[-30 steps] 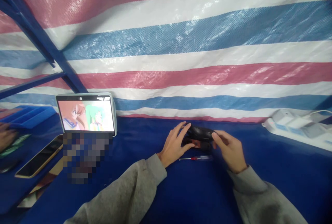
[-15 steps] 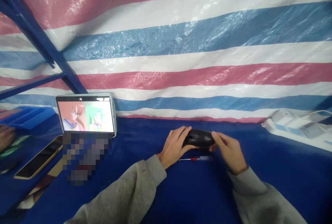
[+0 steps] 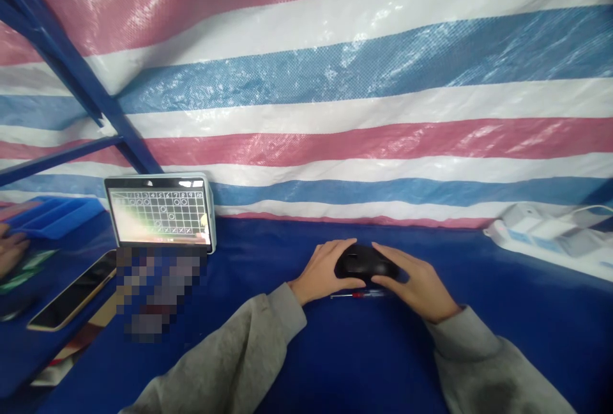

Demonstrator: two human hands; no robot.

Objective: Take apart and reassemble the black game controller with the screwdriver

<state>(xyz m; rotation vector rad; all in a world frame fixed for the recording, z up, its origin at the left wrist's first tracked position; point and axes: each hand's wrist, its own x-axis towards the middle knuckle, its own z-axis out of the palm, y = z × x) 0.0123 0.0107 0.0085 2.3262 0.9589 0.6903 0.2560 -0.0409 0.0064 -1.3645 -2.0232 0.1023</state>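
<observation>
A black computer mouse (image 3: 364,263) lies low over the blue table (image 3: 345,356), gripped from both sides. My left hand (image 3: 325,271) has its fingers and thumb around the mouse's left end. Around the right end, my right hand (image 3: 417,281) holds it with the thumb along the near side. Just in front of the mouse lies a small screwdriver (image 3: 357,295) with a red and clear handle, partly covered by my right thumb. Whether the mouse touches the table I cannot tell.
A tablet (image 3: 160,213) stands at the left, with a blurred-out patch before it. Further left are a phone (image 3: 71,289), a blue tray (image 3: 62,217) and another person's hand (image 3: 10,251). A white power strip (image 3: 550,245) lies at the right, below striped sheeting (image 3: 364,139).
The mouse has turned so its top faces up more, and it sits slightly lower. My right hand has shifted its grip, moving a little left. The tablet's picture has changed.
</observation>
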